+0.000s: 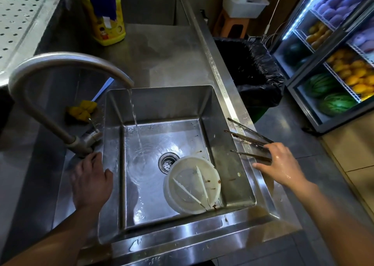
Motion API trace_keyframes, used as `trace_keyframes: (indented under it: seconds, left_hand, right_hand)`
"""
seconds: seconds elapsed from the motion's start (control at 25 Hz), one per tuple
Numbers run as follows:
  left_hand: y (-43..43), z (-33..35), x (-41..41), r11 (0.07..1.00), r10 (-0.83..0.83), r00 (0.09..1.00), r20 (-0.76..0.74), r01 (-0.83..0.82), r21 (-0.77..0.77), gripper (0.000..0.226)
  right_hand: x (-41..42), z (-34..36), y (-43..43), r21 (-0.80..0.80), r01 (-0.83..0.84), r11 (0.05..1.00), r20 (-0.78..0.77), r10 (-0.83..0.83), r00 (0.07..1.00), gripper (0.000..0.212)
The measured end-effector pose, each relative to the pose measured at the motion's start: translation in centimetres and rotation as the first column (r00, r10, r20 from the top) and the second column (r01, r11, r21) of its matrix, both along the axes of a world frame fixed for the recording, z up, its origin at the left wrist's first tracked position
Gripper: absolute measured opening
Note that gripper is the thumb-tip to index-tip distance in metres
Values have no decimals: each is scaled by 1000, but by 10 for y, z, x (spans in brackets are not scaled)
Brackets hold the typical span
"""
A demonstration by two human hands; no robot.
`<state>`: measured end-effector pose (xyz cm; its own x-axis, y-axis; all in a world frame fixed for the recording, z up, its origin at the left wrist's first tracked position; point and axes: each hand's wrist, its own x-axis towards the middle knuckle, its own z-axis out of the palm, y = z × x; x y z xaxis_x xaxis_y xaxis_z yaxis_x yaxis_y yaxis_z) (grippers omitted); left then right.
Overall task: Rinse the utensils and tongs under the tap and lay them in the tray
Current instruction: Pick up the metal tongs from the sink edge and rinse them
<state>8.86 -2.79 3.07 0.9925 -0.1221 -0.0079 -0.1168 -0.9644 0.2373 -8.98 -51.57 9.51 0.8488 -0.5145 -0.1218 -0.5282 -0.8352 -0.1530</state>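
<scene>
Water runs from the curved tap [66, 63] into the steel sink [159, 103]. Inside the sink, near the drain, a white bowl [210, 176] holds white plastic tongs [199, 188]. Metal tongs [245, 138] with brown smears lie across the sink's right rim. My right hand [280, 164], wet, rests on their near ends with fingers curled over them. My left hand [91, 180] lies on the left rim beside the tap base, fingers spread, holding nothing. A perforated steel tray [18, 20] sits at the upper left.
A yellow sponge [82, 109] lies left of the sink behind the tap. A yellow detergent bottle [107, 22] stands on the wet counter [162, 53]. A black-lined bin [251, 71] stands right of the counter, with a fruit fridge [334, 63] beyond.
</scene>
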Motion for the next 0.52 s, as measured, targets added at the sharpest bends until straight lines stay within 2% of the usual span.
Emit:
trace_keyframes:
  seconds: [0.32,0.52]
  left_hand:
    - [-3,3,-1,1000,12,1000,7,-12,-1,61]
    - [-3,2,-1,1000,12,1000,15,-12,2,61]
  right_hand:
    - [2,-17,-7,-41,-91,995,-12,91,996,70]
    - [6,-19,-7,-60,-104,993,-20,103,995,54]
